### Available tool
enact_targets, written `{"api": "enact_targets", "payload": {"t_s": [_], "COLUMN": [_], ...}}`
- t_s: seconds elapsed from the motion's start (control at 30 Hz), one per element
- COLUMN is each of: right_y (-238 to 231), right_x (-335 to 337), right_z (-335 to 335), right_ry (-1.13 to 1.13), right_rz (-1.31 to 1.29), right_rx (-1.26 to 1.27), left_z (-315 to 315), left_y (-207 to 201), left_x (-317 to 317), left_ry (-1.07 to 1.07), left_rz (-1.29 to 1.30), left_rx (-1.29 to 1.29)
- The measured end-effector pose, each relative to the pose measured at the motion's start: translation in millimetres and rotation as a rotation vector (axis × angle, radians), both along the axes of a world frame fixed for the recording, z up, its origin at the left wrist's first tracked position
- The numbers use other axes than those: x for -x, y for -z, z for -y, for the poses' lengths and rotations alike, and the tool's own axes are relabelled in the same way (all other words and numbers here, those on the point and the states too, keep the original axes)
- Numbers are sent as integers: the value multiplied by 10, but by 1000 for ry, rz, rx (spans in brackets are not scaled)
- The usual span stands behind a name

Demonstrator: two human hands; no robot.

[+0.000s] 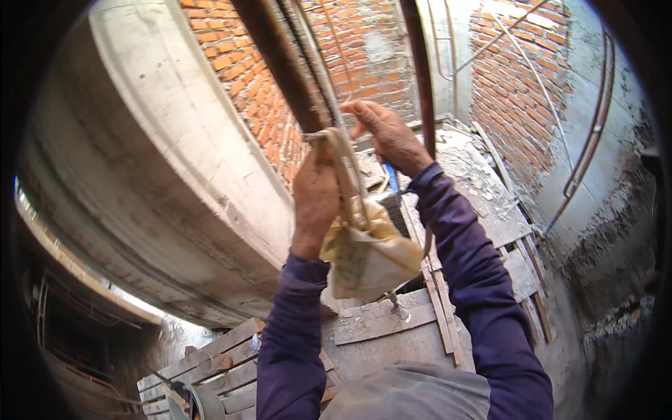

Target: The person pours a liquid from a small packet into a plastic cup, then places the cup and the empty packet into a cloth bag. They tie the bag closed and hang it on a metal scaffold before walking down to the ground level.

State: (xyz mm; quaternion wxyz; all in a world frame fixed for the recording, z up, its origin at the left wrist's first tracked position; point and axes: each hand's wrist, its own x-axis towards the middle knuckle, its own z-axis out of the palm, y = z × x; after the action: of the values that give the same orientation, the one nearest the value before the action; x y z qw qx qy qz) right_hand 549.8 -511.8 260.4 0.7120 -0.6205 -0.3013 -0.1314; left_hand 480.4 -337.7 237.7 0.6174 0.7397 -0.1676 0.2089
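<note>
Nearest the camera, rumpled grey cloth (409, 395) fills the lower edge, between two purple-sleeved forearms. At centre, a stained cream cloth bag (374, 269) hangs from looped straps (343, 164), its long axis roughly upright. It lies below both hands; the left hand (313, 199) is nearer, its fingers curled beside the straps at the lower part of a brown pole (276, 56), though I cannot tell what they grip. The right hand (395, 140) is higher, fingers bent and narrowly spaced; whether they pinch anything is unclear. The bag's contents are hidden. Beyond are a plank platform (234, 360), a grey bucket (210, 402) with indistinct contents, and a brick wall (521, 91).
</note>
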Motion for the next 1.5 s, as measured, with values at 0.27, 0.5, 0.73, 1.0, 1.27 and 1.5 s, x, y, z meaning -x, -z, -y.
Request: {"api": "enact_targets", "payload": {"t_s": [0.27,0.5,0.73,1.0,1.27,1.5], "right_y": [-34,-201,-275,-791,-1225,-242], "right_x": [340,630,500,363,838,1897], "right_z": [-262,-555,-721,-954,-880,-260], "right_ry": [517,656,570,792,884,805], "right_rz": [548,346,228,494,565,522], "right_rx": [467,396,279,29,-63,-20], "left_z": [-121,-121,-116,-179,-170,218], "left_y": [231,376,515,-43,-443,193], "left_x": [-22,90,17,-98,96,1167], "left_ry": [92,117,201,89,349,577], "left_rz": [64,31,84,479,257,137], "left_rx": [83,71,199,-71,304,131]}}
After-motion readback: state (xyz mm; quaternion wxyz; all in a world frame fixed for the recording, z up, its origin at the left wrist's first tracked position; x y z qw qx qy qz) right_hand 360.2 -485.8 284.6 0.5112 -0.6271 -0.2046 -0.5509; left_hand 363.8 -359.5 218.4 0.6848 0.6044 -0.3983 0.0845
